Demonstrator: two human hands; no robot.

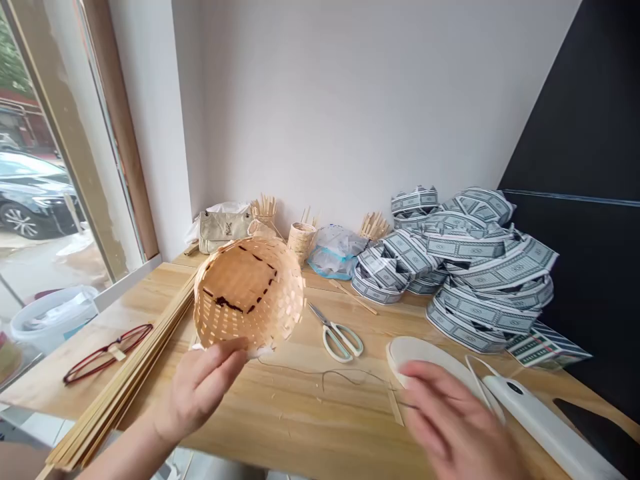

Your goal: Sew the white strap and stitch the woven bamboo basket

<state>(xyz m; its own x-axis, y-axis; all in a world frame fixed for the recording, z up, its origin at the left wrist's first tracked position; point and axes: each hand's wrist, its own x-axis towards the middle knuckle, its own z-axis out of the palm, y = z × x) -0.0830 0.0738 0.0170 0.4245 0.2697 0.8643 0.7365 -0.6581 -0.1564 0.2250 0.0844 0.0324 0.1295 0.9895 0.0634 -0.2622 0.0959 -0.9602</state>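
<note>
My left hand is closed on the lower rim of a small woven bamboo basket, its inside tilted toward me. Dark stitches form an angular line across the basket's bottom, with a thicker dark clump at the lower left. From the basket a thin dark thread trails over the tabletop to my right hand. That hand is blurred, its fingers drawn together where the thread meets them; a needle cannot be made out. White-handled scissors lie partly open between the hands.
Long bamboo strips and red-framed glasses lie at left. Stacked printed paper bands stand at the right, behind a white oval base and a white bar-shaped device. A handbag and a small woven cup stand near the wall.
</note>
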